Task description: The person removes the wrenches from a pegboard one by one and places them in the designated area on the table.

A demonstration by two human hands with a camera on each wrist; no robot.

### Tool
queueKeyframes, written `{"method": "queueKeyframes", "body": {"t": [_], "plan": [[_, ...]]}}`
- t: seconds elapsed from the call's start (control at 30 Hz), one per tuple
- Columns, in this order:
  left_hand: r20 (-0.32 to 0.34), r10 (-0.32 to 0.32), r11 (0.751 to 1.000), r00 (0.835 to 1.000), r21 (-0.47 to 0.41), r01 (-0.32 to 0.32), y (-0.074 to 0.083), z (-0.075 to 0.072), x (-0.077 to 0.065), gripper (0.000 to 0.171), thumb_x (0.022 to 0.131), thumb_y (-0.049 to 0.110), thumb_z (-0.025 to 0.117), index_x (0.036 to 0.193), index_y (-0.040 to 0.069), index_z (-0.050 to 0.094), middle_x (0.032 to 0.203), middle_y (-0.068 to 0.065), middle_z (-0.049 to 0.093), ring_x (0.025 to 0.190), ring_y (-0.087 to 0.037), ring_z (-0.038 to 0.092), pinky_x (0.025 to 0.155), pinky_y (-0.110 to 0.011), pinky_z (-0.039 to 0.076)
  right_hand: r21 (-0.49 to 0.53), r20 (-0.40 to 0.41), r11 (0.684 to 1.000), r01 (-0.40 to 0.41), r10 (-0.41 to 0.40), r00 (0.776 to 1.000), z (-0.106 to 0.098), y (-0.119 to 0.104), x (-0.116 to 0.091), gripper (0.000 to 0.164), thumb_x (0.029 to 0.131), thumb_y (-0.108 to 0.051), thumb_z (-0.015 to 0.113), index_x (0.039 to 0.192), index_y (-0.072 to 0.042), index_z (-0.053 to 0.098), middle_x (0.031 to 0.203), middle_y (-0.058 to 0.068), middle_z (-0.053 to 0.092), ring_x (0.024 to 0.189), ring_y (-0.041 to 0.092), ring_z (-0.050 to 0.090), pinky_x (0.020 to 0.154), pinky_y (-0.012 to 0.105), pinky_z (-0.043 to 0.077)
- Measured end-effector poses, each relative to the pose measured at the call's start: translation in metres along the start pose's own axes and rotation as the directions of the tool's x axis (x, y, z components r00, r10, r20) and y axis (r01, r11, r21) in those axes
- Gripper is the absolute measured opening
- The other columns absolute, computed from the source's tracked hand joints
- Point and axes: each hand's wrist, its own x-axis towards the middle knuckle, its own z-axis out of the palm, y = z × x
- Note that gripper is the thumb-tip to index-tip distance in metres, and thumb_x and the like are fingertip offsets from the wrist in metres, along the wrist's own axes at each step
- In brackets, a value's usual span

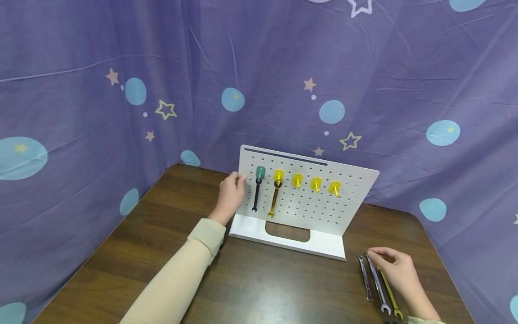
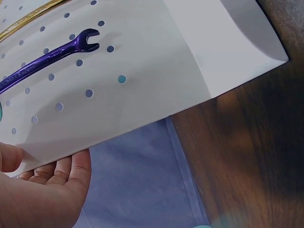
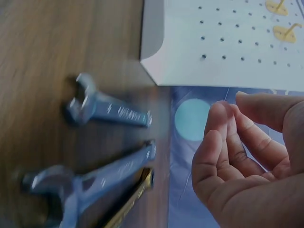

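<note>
My left hand [image 1: 230, 195] grips the left edge of a white pegboard [image 1: 356, 184], thumb on the front face and fingers behind it. A dark purple combination wrench [image 2: 47, 59] hangs from a green hook [image 1: 260, 171] near that hand. Beside it, a gold wrench [image 1: 274, 202] hangs from a yellow hook [image 1: 279, 174]. At the right, my right hand [image 1: 398, 270] hovers over the wrenches on the table, its fingers loosely bent with nothing between them. Below it lie a small silver wrench [image 1: 365, 279], a longer silver wrench [image 1: 378, 285] and a gold wrench [image 1: 390, 294], side by side.
Three more yellow hooks [image 1: 316, 184] on the pegboard carry nothing. The board's white base [image 1: 251, 227], with a cut-out in it, stands on the dark wooden table [image 1: 259, 274]. A purple patterned curtain [image 1: 275, 58] encloses the table's back and sides.
</note>
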Motion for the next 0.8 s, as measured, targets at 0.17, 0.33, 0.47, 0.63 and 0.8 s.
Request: {"method": "queueKeyframes", "body": {"t": [0.17, 0.33, 0.47, 0.63, 0.8], "plan": [[-0.001, -0.004, 1.0, 1.0, 0.0, 0.004, 0.0, -0.001, 0.0, 0.021, 0.106, 0.013, 0.056, 0.091, -0.001, 0.059, 0.073, -0.013, 0.055, 0.069, -0.028, 0.053, 0.063, -0.041, 0.045, 0.074, 0.018, 0.997, -0.005, 0.004, 1.0, 0.007, -0.009, 0.002, 0.041, 0.098, -0.025, 0.073, 0.12, 0.009, 0.067, 0.103, 0.018, 0.073, 0.088, 0.021, 0.071, 0.073, 0.031, 0.057], [0.007, -0.002, 1.0, 1.0, -0.005, 0.002, 0.001, 0.0, 0.0, 0.023, 0.106, 0.014, 0.056, 0.089, 0.0, 0.057, 0.071, -0.011, 0.052, 0.067, -0.027, 0.05, 0.061, -0.039, 0.043, 0.086, 0.018, 0.996, 0.033, -0.035, 0.999, 0.015, -0.015, 0.004, 0.037, 0.097, -0.02, 0.073, 0.117, 0.011, 0.068, 0.097, 0.018, 0.073, 0.083, 0.021, 0.071, 0.071, 0.031, 0.057], [0.006, 0.005, 1.0, 1.0, -0.005, -0.005, -0.001, 0.001, 0.002, 0.023, 0.106, 0.014, 0.056, 0.089, 0.0, 0.058, 0.07, -0.01, 0.052, 0.067, -0.026, 0.05, 0.061, -0.039, 0.043, 0.114, 0.025, 0.992, 0.06, -0.064, 0.998, 0.02, -0.019, 0.005, 0.034, 0.097, -0.016, 0.073, 0.116, 0.012, 0.068, 0.097, 0.02, 0.072, 0.082, 0.022, 0.072, 0.071, 0.032, 0.058], [0.006, 0.008, 1.0, 1.0, -0.003, -0.008, -0.003, 0.001, 0.002, 0.022, 0.106, 0.014, 0.056, 0.09, -0.001, 0.058, 0.07, -0.01, 0.052, 0.067, -0.026, 0.05, 0.061, -0.04, 0.044, 0.109, 0.037, 0.992, 0.071, -0.076, 0.996, 0.026, -0.023, 0.006, 0.032, 0.097, -0.014, 0.073, 0.115, 0.011, 0.068, 0.098, 0.019, 0.073, 0.081, 0.02, 0.072, 0.071, 0.032, 0.058], [0.0, 0.012, 1.0, 1.0, -0.002, -0.012, -0.004, 0.001, 0.001, 0.023, 0.106, 0.013, 0.056, 0.088, 0.0, 0.058, 0.07, -0.01, 0.052, 0.067, -0.027, 0.05, 0.061, -0.04, 0.044, 0.133, 0.043, 0.986, 0.099, -0.106, 0.993, 0.033, -0.026, 0.007, 0.028, 0.096, -0.011, 0.073, 0.112, 0.012, 0.069, 0.097, 0.02, 0.072, 0.08, 0.021, 0.072, 0.069, 0.032, 0.058]]}}
